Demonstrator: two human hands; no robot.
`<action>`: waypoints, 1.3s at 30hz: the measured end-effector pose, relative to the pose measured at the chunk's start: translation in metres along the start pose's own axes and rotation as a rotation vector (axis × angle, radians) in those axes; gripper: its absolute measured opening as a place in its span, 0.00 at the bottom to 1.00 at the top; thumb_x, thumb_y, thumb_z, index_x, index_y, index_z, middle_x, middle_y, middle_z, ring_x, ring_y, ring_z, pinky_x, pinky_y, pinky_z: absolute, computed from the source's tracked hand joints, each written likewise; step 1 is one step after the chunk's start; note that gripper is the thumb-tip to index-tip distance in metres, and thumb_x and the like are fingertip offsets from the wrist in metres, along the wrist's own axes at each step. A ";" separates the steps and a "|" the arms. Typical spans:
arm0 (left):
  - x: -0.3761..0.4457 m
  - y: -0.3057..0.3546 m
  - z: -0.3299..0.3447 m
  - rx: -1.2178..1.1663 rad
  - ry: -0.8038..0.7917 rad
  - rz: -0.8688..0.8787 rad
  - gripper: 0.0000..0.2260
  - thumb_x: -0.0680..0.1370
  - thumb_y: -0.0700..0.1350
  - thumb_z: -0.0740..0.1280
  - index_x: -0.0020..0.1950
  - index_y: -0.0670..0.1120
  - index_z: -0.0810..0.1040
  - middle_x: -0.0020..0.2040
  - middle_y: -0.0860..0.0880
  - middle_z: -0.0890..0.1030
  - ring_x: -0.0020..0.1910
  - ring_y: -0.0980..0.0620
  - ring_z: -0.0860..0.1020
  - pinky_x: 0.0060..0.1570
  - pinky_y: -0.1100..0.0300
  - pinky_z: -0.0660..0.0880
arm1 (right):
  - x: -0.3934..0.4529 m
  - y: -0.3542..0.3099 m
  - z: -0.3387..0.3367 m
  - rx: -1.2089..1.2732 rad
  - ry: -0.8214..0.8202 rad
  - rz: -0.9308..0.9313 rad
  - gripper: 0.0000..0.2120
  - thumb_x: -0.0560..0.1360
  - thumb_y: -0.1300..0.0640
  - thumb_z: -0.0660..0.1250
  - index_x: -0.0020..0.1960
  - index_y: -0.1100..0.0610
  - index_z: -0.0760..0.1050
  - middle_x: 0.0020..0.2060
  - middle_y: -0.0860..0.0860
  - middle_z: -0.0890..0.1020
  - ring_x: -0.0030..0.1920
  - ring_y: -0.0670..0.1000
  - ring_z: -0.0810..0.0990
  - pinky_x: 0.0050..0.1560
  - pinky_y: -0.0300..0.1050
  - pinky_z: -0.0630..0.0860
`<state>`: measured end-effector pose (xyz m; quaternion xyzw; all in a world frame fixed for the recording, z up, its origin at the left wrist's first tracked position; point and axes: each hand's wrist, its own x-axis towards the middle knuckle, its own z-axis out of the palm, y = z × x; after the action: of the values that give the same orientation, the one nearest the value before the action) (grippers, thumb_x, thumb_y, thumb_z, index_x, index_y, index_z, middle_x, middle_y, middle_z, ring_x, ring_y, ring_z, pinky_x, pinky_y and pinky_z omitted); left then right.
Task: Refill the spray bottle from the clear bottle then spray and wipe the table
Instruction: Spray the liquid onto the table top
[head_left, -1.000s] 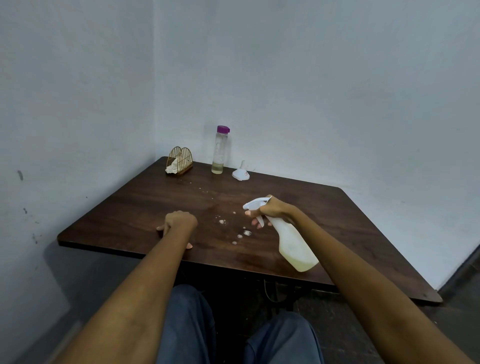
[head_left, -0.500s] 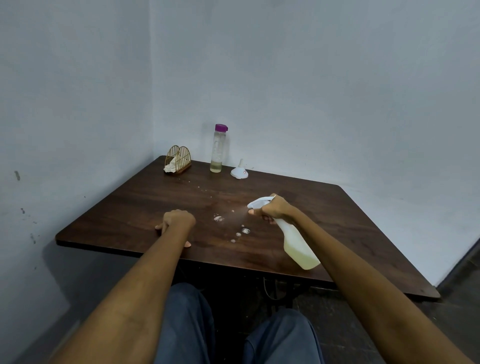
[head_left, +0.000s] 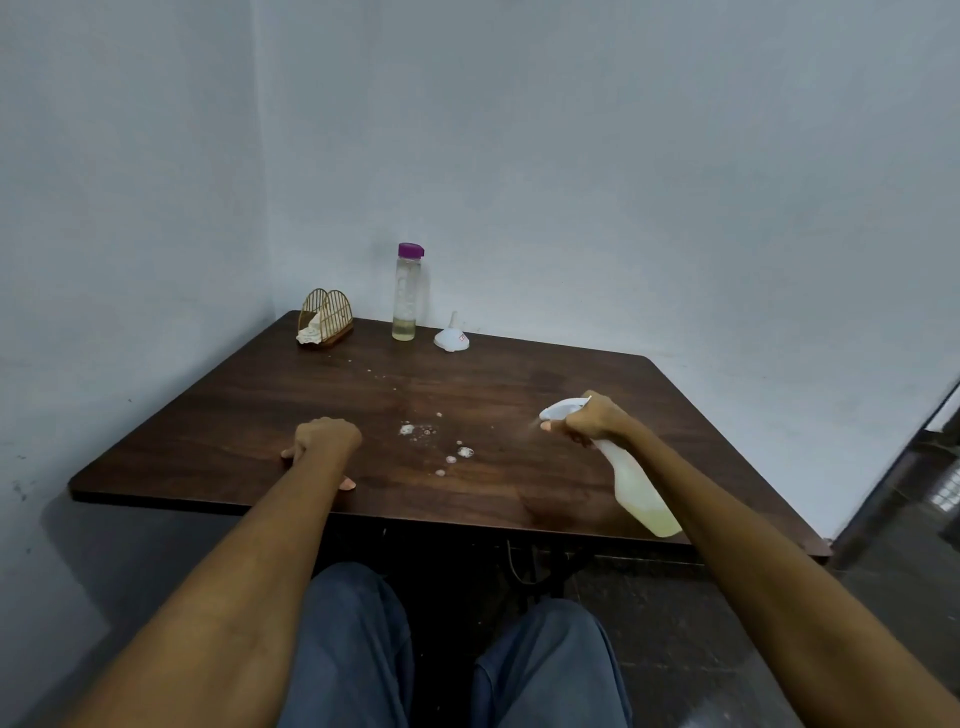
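My right hand (head_left: 592, 418) grips the neck and trigger of a white spray bottle (head_left: 636, 486), tilted with its nozzle pointing left over the dark wooden table (head_left: 218, 415). Pale yellowish liquid fills the bottle's lower end. White foam spots (head_left: 436, 441) lie on the table's middle. My left hand (head_left: 324, 441) rests near the front edge with its fingers curled under and the thumb on the wood, holding nothing. The clear bottle (head_left: 406, 293) with a purple cap stands at the back, with a little yellowish liquid at its bottom.
A white funnel (head_left: 452, 335) lies upside down beside the clear bottle. A gold wire napkin holder (head_left: 324, 322) with a crumpled white tissue stands in the back left corner. Walls close off the left and back sides. My knees are below the front edge.
My right hand has carried the spray bottle to the right, away from the foam spots. My left hand has stayed where it was.
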<state>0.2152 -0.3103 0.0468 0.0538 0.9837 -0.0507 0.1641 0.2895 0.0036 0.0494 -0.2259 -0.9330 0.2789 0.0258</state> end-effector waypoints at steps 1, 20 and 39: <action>0.000 0.000 0.000 0.005 -0.002 -0.004 0.30 0.76 0.51 0.69 0.73 0.40 0.65 0.72 0.41 0.69 0.71 0.44 0.68 0.65 0.59 0.72 | 0.000 0.000 -0.001 0.008 -0.032 0.003 0.12 0.69 0.48 0.71 0.49 0.53 0.82 0.38 0.52 0.81 0.39 0.52 0.80 0.42 0.43 0.79; 0.036 0.016 -0.019 0.166 0.002 0.064 0.18 0.79 0.46 0.65 0.69 0.44 0.72 0.68 0.46 0.72 0.67 0.46 0.73 0.63 0.55 0.74 | 0.031 -0.008 -0.049 0.069 0.158 -0.162 0.13 0.75 0.51 0.69 0.44 0.62 0.81 0.36 0.55 0.84 0.40 0.53 0.82 0.46 0.43 0.77; 0.215 0.164 -0.067 -0.719 0.202 0.593 0.32 0.69 0.50 0.76 0.71 0.45 0.69 0.64 0.46 0.77 0.62 0.50 0.76 0.63 0.56 0.73 | 0.217 -0.038 -0.001 0.287 0.674 -0.009 0.34 0.62 0.36 0.75 0.56 0.59 0.72 0.49 0.53 0.78 0.52 0.53 0.76 0.47 0.48 0.76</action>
<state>0.0118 -0.1213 0.0260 0.2768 0.8921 0.3475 0.0831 0.0797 0.0702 0.0534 -0.2952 -0.8245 0.3167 0.3643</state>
